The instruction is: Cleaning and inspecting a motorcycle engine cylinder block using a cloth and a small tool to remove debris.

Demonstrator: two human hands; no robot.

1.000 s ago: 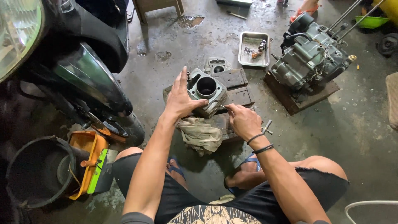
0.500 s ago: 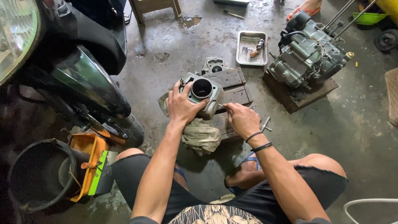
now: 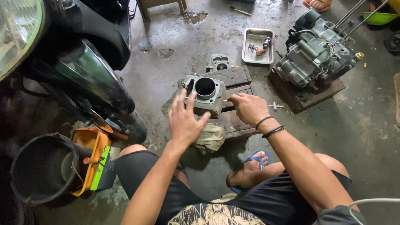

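Cylinder (image 3: 207,95) sits on wood block (image 3: 233,77). Left hand (image 3: 185,118) open, fingers spread, just beside it. Right hand (image 3: 249,108) closed on thin tool (image 3: 275,106). Likely heavy, rigid, oily; grip by finned sides

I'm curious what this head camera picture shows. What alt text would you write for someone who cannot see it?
A person crouching on a wet concrete floor steadies a metal engine cylinder on a wooden block with the left hand, while the right hand holds a thin tool against it. A motorcycle stands to the left, and an engine and metal tray lie beyond.
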